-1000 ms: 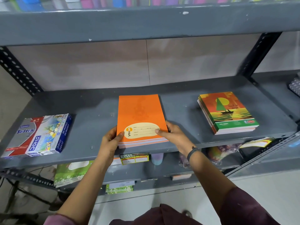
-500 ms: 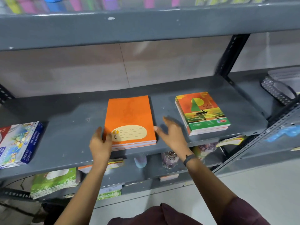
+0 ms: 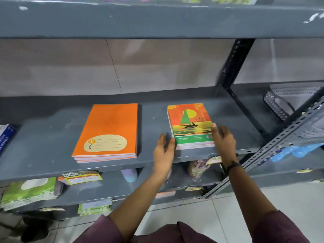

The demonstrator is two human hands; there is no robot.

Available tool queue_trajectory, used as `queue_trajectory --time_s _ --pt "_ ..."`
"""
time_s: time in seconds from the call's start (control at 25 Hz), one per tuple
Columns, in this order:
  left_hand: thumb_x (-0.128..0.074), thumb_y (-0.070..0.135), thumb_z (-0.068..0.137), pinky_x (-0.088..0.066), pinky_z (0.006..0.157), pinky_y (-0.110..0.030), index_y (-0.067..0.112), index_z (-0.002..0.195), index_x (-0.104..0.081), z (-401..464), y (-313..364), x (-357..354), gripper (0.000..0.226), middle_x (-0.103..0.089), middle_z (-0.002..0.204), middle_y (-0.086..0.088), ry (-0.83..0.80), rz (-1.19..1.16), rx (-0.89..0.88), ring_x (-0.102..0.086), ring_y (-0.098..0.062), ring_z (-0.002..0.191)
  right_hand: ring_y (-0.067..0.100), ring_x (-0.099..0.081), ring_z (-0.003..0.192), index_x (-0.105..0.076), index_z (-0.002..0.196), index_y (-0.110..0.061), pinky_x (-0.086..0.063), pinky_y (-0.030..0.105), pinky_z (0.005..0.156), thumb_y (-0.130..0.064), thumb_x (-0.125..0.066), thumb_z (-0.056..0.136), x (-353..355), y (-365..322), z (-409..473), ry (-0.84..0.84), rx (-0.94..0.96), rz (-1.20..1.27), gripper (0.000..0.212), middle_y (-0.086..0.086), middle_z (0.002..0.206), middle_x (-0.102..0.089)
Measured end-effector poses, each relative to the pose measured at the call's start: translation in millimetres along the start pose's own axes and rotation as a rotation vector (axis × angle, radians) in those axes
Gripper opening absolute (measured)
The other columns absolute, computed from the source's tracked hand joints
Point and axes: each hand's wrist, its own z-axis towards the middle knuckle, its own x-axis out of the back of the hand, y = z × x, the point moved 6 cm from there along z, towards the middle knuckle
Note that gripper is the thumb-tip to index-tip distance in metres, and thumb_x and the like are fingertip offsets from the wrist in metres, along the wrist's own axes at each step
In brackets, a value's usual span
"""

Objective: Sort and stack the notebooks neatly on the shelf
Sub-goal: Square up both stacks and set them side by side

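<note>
While my left hand (image 3: 164, 151) rests flat, fingers together, against the near left corner of the sailboat notebooks (image 3: 190, 126), my right hand (image 3: 223, 141) lies open on their right edge, fingers loosely spread. Left of that stack on the grey shelf (image 3: 43, 137) sits the orange notebooks (image 3: 107, 132) pile, untouched.

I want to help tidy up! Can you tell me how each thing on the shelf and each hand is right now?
orange notebook stack: flat on the shelf, edges even, untouched.
sailboat notebook stack: flat, slightly fanned at the front.
left hand: open, fingertips at the sailboat stack's left front corner.
right hand: open, resting on the stack's right edge.
blue box: lying at far left, mostly out of view.
</note>
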Motion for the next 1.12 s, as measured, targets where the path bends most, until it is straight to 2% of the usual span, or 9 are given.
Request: queue_trajectory --time_s 0.08,0.2,0.32,0.48,0.64,0.76,0.92,1.12 --pt "-0.048 0.022 0.093 -0.031 0.103 -0.022 0.008 0.140 -0.033 5.6 -0.5 -13.7 0.052 -0.043 0.145 -0.006 -0.017 -0.008 0.040 -0.043 -0.015 0.128 0.035 -0.061 0.113 -0.063 0.114 -0.001 -0.046 0.045 0.100 -0.048 -0.048 0.093 -4.0 9.3 1.6 -0.114 -0.062 0.189 0.054 0.020 0.116 -0.067" --pt "-0.047 0.024 0.094 -0.036 0.092 -0.021 0.011 0.129 -0.045 7.1 4.3 -24.4 0.038 -0.054 0.124 0.004 -0.033 0.030 0.016 -0.051 -0.011 0.111 0.029 -0.063 0.109 -0.068 0.109 -0.012 -0.047 0.045 0.101 -0.055 -0.047 0.090 -9.6 7.4 1.3 -0.203 -0.053 0.221 0.052 0.010 0.110 -0.071" --pt "-0.046 0.026 0.093 -0.036 0.089 -0.023 0.016 0.126 -0.048 8.9 4.2 -22.5 0.034 -0.052 0.113 0.010 0.015 0.047 0.008 -0.049 -0.008 0.103 0.027 -0.062 0.110 -0.068 0.108 -0.015 -0.046 0.045 0.103 -0.058 -0.048 0.088 -16.0 6.3 1.1 -0.248 -0.035 0.229 0.052 0.007 0.112 -0.071" --pt "-0.046 0.024 0.093 -0.036 0.089 -0.026 0.015 0.123 -0.050 15.2 2.8 -5.2 0.031 -0.056 0.114 0.004 0.102 0.015 0.019 -0.050 -0.012 0.103 0.024 -0.060 0.115 -0.065 0.118 -0.019 -0.044 0.040 0.105 -0.058 -0.048 0.088 -31.1 -0.8 -5.9 -0.279 -0.030 0.234 0.052 0.003 0.118 -0.069" --pt "-0.047 0.022 0.093 -0.040 0.100 -0.035 0.011 0.124 -0.049 21.0 -1.7 17.9 0.034 -0.059 0.123 -0.007 0.229 0.040 0.011 -0.053 -0.023 0.111 0.023 -0.063 0.111 -0.064 0.119 -0.018 -0.047 0.041 0.103 -0.054 -0.049 0.089 -53.8 -12.5 -15.1 -0.336 0.009 0.278 0.049 0.003 0.113 -0.071" --pt "-0.049 0.020 0.092 -0.039 0.093 -0.030 0.011 0.123 -0.049 20.1 -3.8 27.8 0.032 -0.058 0.116 -0.005 0.295 0.004 -0.018 -0.052 -0.018 0.105 0.022 -0.065 0.107 -0.066 0.113 -0.018 -0.048 0.038 0.099 -0.053 -0.051 0.089 -65.6 -18.8 -20.5 -0.341 0.020 0.278 0.045 0.002 0.105 -0.072" --pt "-0.050 0.018 0.091 -0.041 0.094 -0.034 0.012 0.121 -0.050 22.1 -5.4 32.9 0.031 -0.058 0.112 -0.002 0.345 -0.010 -0.044 -0.053 -0.018 0.105 0.021 -0.066 0.105 -0.065 0.116 -0.017 -0.050 0.037 0.098 -0.053 -0.052 0.088 -73.3 -23.2 -23.9 -0.350 0.016 0.272 0.047 0.003 0.108 -0.073" --pt "-0.049 0.015 0.090 -0.038 0.086 -0.028 0.011 0.117 -0.052 25.3 -5.1 37.3 0.027 -0.057 0.107 0.001 0.393 0.031 -0.084 -0.054 -0.019 0.101 0.019 -0.066 0.103 -0.065 0.116 -0.019 -0.050 0.031 0.092 -0.053 -0.053 0.087 -77.8 -26.0 -27.3 -0.355 0.006 0.263 0.047 0.000 0.106 -0.073"
